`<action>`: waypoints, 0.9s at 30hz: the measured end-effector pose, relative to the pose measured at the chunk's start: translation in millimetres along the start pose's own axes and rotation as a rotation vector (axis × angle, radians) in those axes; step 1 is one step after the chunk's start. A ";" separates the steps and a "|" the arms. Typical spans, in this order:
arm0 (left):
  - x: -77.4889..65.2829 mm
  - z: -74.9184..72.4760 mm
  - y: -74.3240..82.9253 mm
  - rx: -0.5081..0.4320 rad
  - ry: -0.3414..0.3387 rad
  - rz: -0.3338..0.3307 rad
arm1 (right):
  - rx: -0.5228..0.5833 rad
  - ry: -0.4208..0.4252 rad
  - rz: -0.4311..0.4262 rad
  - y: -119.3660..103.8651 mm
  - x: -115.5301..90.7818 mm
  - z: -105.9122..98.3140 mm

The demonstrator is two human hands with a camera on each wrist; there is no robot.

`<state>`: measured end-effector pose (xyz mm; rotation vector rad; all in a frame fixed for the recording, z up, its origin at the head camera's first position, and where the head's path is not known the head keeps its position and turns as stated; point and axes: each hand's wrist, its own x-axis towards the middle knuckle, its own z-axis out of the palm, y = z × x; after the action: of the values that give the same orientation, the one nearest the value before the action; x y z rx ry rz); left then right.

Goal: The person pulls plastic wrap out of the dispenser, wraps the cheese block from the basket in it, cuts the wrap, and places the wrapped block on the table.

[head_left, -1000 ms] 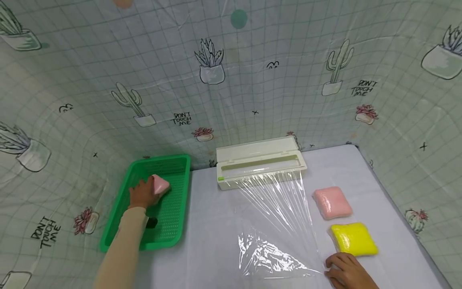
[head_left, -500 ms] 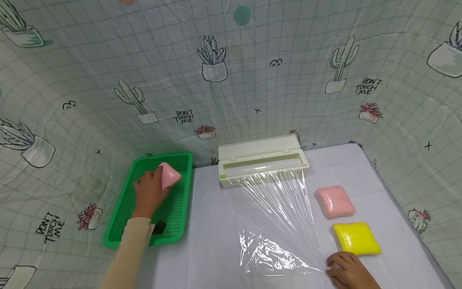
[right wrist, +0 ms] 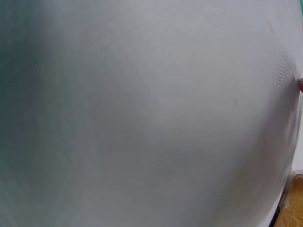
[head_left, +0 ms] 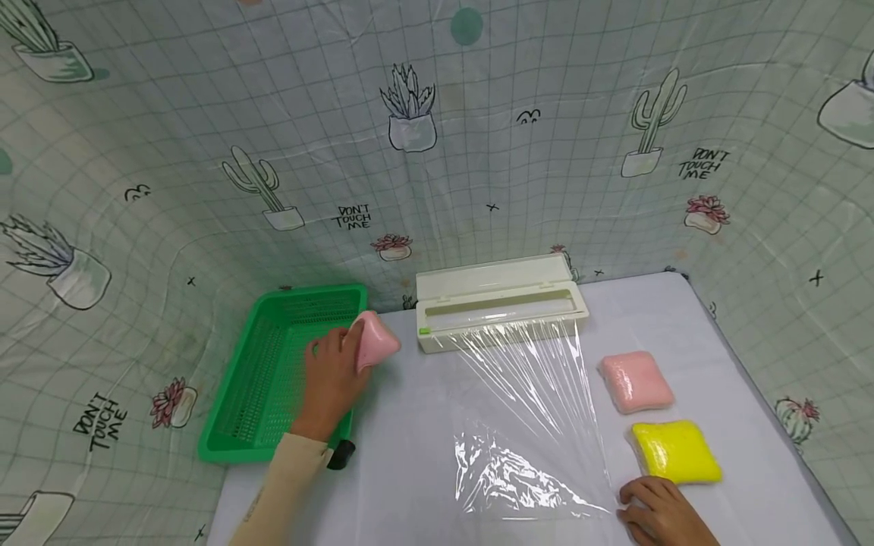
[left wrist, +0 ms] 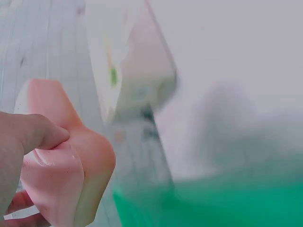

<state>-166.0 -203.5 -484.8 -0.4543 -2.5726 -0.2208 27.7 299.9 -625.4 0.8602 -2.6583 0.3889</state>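
Note:
My left hand (head_left: 333, 375) grips a pink, soft-looking block with a tan side (head_left: 375, 343) just past the right rim of the green basket (head_left: 228, 409). The left wrist view shows the thumb pressing into the pink block (left wrist: 52, 179), which is dented and bent there. My right hand (head_left: 665, 509), fingers bent, holds the near right corner of a clear sheet of plastic wrap (head_left: 508, 485); its fingertips are partly hidden. That sheet runs from a white wrap dispenser (head_left: 505, 315) with its lid up. Beside the right hand lie a yellow wrapped block (head_left: 674, 453) and a pink wrapped block (head_left: 636, 381).
A white cloth (head_left: 403, 455) covers the table. Patterned fabric (head_left: 464, 174) hangs around the back and sides. A black wrist-camera part (head_left: 341, 455) sits at the left cuff. In the right wrist view a brownish wrapped side (right wrist: 293, 203) shows at the lower right.
My left hand has lifted the pink block out of the basket and carried it right, across the rim. The right hand stays at the wrap's corner. The head view has shifted slightly.

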 end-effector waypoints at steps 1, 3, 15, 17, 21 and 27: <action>-2.3 2.7 8.0 0.004 -0.008 0.012 | 0.000 -0.002 0.001 -0.2 0.0 0.1; -7.1 8.1 24.0 0.007 -0.022 0.039 | 0.000 -0.002 0.002 -0.2 0.1 0.4; -37.7 40.2 108.4 -0.051 -0.111 0.234 | 0.050 0.132 -0.038 1.5 -1.6 6.8; -42.4 43.7 118.7 -0.045 -0.136 0.250 | 0.060 0.148 -0.038 0.4 -1.6 7.8; -49.0 48.4 137.7 -0.030 -0.186 0.277 | 0.068 0.148 -0.022 -1.2 -1.9 7.2; -55.4 52.5 163.5 -0.004 -0.292 0.318 | 0.067 0.136 -0.003 -2.0 -2.2 5.3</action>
<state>-86.4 -54.0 -547.0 -0.9478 -2.7281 -0.0483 29.4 297.6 -630.7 0.8272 -2.5319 0.5198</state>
